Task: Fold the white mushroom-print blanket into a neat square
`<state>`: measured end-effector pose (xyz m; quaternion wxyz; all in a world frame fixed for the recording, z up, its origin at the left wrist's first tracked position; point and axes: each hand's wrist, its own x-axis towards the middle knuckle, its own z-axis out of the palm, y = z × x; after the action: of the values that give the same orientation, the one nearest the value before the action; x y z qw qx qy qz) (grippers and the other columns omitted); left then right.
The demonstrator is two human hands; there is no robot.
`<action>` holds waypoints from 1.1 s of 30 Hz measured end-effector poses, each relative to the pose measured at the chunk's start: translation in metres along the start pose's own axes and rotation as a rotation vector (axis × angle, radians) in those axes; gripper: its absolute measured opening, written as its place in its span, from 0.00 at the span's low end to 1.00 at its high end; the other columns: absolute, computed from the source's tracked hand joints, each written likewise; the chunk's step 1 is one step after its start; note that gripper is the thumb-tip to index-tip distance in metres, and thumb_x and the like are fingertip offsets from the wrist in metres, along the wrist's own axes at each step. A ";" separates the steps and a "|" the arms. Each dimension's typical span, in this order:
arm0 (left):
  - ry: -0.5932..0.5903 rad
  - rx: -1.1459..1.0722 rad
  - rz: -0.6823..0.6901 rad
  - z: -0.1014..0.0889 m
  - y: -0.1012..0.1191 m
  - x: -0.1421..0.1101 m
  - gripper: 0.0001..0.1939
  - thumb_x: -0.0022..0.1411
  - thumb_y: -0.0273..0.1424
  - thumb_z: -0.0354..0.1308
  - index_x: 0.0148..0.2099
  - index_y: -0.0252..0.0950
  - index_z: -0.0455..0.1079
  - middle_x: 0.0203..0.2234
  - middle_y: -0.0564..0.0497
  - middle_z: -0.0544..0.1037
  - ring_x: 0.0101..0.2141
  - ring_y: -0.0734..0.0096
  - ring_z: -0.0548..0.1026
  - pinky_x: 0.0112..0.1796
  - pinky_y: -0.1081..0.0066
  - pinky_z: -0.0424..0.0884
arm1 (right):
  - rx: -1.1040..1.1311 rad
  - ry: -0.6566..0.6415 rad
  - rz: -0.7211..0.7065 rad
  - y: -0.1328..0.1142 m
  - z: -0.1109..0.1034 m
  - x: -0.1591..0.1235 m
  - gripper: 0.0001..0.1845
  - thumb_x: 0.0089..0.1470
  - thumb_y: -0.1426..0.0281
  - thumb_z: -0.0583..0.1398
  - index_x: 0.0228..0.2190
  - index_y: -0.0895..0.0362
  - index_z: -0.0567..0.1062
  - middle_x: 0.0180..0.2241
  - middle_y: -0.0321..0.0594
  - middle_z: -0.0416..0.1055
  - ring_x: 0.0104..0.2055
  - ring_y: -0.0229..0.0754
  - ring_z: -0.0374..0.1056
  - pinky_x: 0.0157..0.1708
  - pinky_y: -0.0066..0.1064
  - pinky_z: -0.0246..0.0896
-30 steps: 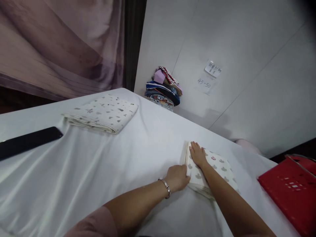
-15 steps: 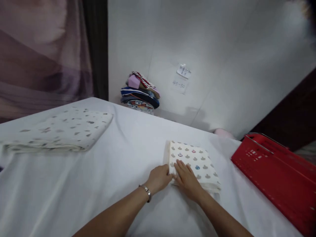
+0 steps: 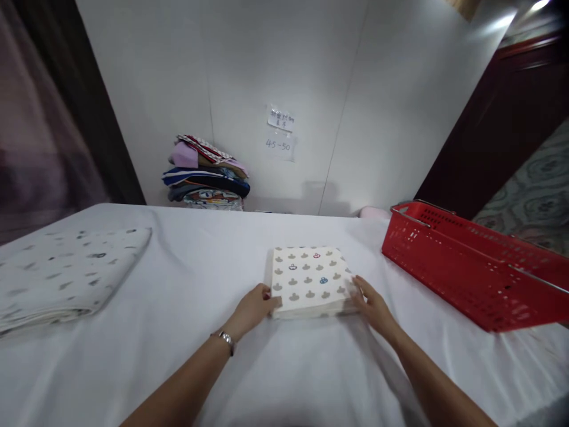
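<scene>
A folded white cloth (image 3: 311,276) with grey mushroom-like prints and a few coloured ones lies flat on the white-covered table (image 3: 213,261). My left hand (image 3: 256,305), with a silver bracelet at the wrist, pinches the cloth's near left corner, thumb on top. At the right edge, my right hand (image 3: 371,305) grips the cloth's side, its fingertips partly hidden by the fold. Farther left rests a larger folded cloth (image 3: 66,270) with small scattered grey prints, apart from both hands.
On the right of the table stands a red plastic basket (image 3: 453,270) with metal handles. Behind the far edge is a stack of folded fabrics (image 3: 207,175) against the grey wall. Paper notes (image 3: 280,133) are stuck to that wall, and a curtain (image 3: 40,136) hangs at left.
My right hand has moved off the cloth's top to its right edge. My left hand stays at the left side. The view has swung right and levelled, showing more of the basket.
</scene>
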<state>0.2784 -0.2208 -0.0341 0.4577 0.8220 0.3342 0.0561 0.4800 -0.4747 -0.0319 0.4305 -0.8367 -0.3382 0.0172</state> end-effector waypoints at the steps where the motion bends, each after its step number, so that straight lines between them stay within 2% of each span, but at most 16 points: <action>1: 0.018 -0.009 -0.022 -0.001 0.004 0.002 0.20 0.52 0.44 0.54 0.43 0.36 0.64 0.35 0.49 0.76 0.33 0.65 0.73 0.33 0.71 0.65 | 0.101 -0.002 0.150 0.006 -0.005 0.005 0.27 0.49 0.60 0.57 0.50 0.59 0.68 0.50 0.49 0.66 0.50 0.51 0.64 0.45 0.43 0.63; 3: 0.060 0.017 -0.045 -0.002 0.012 0.004 0.27 0.53 0.46 0.54 0.50 0.35 0.61 0.41 0.45 0.74 0.37 0.63 0.73 0.37 0.69 0.66 | 0.283 -0.045 0.378 0.011 -0.013 0.012 0.29 0.49 0.60 0.57 0.51 0.60 0.66 0.46 0.49 0.70 0.42 0.48 0.69 0.36 0.37 0.67; 4: 0.082 0.053 -0.042 -0.001 0.016 0.004 0.29 0.53 0.46 0.53 0.53 0.34 0.60 0.43 0.44 0.73 0.40 0.62 0.73 0.39 0.68 0.66 | 0.354 -0.064 0.446 0.012 -0.015 0.014 0.29 0.50 0.61 0.57 0.52 0.60 0.65 0.44 0.48 0.71 0.39 0.46 0.70 0.33 0.34 0.68; 7: 0.197 0.233 0.072 0.007 0.024 0.003 0.31 0.55 0.44 0.52 0.57 0.33 0.55 0.51 0.41 0.66 0.49 0.57 0.68 0.44 0.64 0.65 | 0.478 -0.089 0.509 0.013 -0.018 0.017 0.27 0.51 0.61 0.57 0.51 0.59 0.65 0.41 0.47 0.72 0.37 0.43 0.70 0.29 0.30 0.67; 9: 0.296 0.370 0.219 0.013 0.026 0.001 0.28 0.57 0.42 0.50 0.57 0.34 0.55 0.56 0.41 0.60 0.53 0.55 0.62 0.48 0.61 0.62 | 0.501 -0.089 0.477 0.014 -0.019 0.015 0.26 0.50 0.60 0.58 0.50 0.58 0.67 0.40 0.45 0.72 0.37 0.42 0.70 0.29 0.30 0.67; 11: 0.346 0.469 0.370 0.020 0.026 -0.001 0.26 0.59 0.41 0.49 0.57 0.35 0.57 0.58 0.42 0.57 0.56 0.56 0.57 0.52 0.58 0.58 | 0.503 -0.095 0.389 0.017 -0.019 0.011 0.26 0.49 0.60 0.59 0.49 0.57 0.68 0.40 0.43 0.72 0.37 0.42 0.69 0.32 0.31 0.66; 13: 0.341 0.534 0.484 0.026 0.025 -0.002 0.24 0.61 0.41 0.48 0.56 0.35 0.58 0.59 0.42 0.56 0.58 0.57 0.54 0.54 0.58 0.54 | 0.496 -0.142 0.242 0.019 -0.020 0.003 0.26 0.48 0.61 0.60 0.49 0.56 0.68 0.40 0.41 0.72 0.40 0.42 0.68 0.38 0.33 0.65; 15: 0.299 0.581 0.536 0.030 0.024 -0.003 0.22 0.62 0.40 0.45 0.56 0.37 0.58 0.59 0.44 0.57 0.59 0.59 0.52 0.55 0.58 0.51 | 0.467 -0.193 0.113 0.020 -0.021 -0.005 0.27 0.47 0.63 0.61 0.49 0.55 0.68 0.42 0.40 0.72 0.42 0.42 0.67 0.41 0.35 0.63; 17: 0.246 0.605 0.530 0.033 0.022 -0.004 0.21 0.64 0.40 0.42 0.57 0.40 0.58 0.59 0.47 0.58 0.60 0.60 0.51 0.55 0.58 0.51 | 0.406 -0.207 0.058 0.020 -0.021 -0.012 0.28 0.46 0.64 0.61 0.50 0.55 0.67 0.43 0.40 0.70 0.40 0.41 0.66 0.41 0.35 0.63; 19: 0.220 0.614 0.503 0.035 0.021 -0.004 0.21 0.65 0.41 0.40 0.57 0.41 0.58 0.59 0.48 0.58 0.60 0.61 0.50 0.55 0.58 0.52 | 0.335 -0.169 0.040 0.019 -0.019 -0.016 0.28 0.47 0.64 0.60 0.51 0.55 0.66 0.43 0.39 0.70 0.39 0.40 0.66 0.40 0.34 0.63; 24: 0.232 0.633 0.499 0.036 0.021 -0.006 0.21 0.65 0.41 0.40 0.57 0.41 0.58 0.59 0.48 0.58 0.60 0.62 0.50 0.54 0.59 0.53 | 0.133 -0.031 -0.020 0.019 -0.009 -0.015 0.24 0.49 0.67 0.56 0.50 0.54 0.66 0.42 0.39 0.69 0.38 0.40 0.64 0.41 0.33 0.60; 28: 0.237 0.641 0.488 0.037 0.021 -0.007 0.22 0.65 0.41 0.39 0.58 0.42 0.57 0.59 0.49 0.57 0.60 0.63 0.49 0.54 0.59 0.53 | -0.022 -0.012 -0.013 0.020 -0.002 -0.013 0.26 0.49 0.69 0.54 0.52 0.54 0.64 0.40 0.39 0.68 0.36 0.40 0.64 0.39 0.33 0.60; 33: 0.233 0.636 0.471 0.038 0.021 -0.007 0.22 0.65 0.41 0.39 0.58 0.42 0.56 0.60 0.49 0.56 0.60 0.63 0.49 0.54 0.59 0.52 | -0.185 0.014 -0.034 0.015 0.002 -0.016 0.24 0.54 0.67 0.50 0.53 0.54 0.61 0.39 0.39 0.66 0.33 0.38 0.63 0.36 0.31 0.60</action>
<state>0.2983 -0.2597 -0.0376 0.1145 0.9647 0.1869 0.1458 0.4754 -0.4885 -0.0477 0.3537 -0.8672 -0.3494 -0.0270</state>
